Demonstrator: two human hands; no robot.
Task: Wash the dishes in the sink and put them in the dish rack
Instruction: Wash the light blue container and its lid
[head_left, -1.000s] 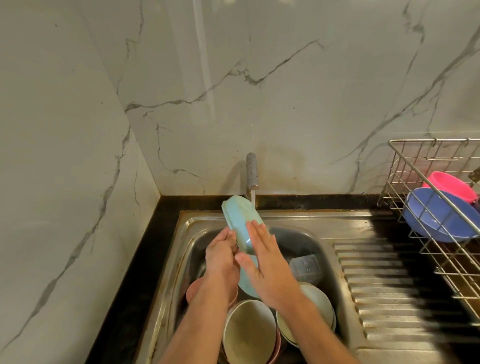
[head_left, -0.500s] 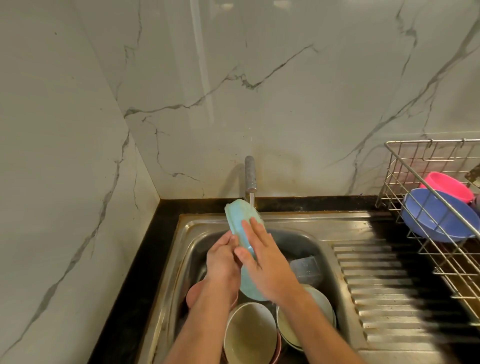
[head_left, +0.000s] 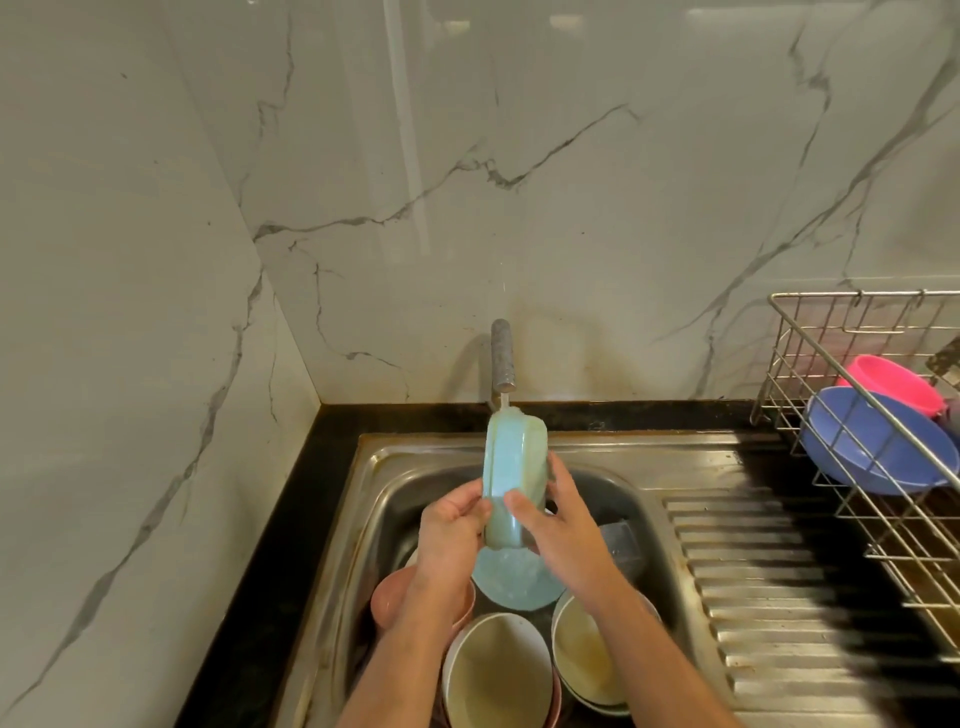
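Standing on edge under the tap (head_left: 502, 358), a pale blue-green bowl (head_left: 514, 467) is held over the basin of the steel sink (head_left: 395, 467), its top rim just below the spout, where a thin stream of water meets it. The left hand (head_left: 449, 535) grips the bowl's lower left edge, its fingers (head_left: 467, 506) curled against the rim. The right hand (head_left: 563, 525) holds the opposite side: the thumb lies across the near face and the fingers (head_left: 558, 473) wrap round the far side.

Inside the basin, directly below the held bowl, lies a light blue plate (head_left: 514, 579). A pink bowl (head_left: 387, 597) sits at the near left, partly hidden by the left forearm. Two cream bowls occupy the near part of the basin: one (head_left: 498, 670) in the middle, resting in another pinkish vessel, and one (head_left: 584, 654) to its right, stacked on further dishes. A clear tumbler (head_left: 621, 545) lies at the right side of the basin, behind the right wrist.

The ribbed drainboard (head_left: 769, 571) extends to the right of the basin. The wire dish rack (head_left: 852, 332) stands at the far right on the dark desk (head_left: 291, 519); it contains a blue bowl (head_left: 878, 447), tilted on its side, and a pink bowl (head_left: 896, 384) just behind it. Marble-pattern wall panels (head_left: 519, 182) rise behind and to the left.
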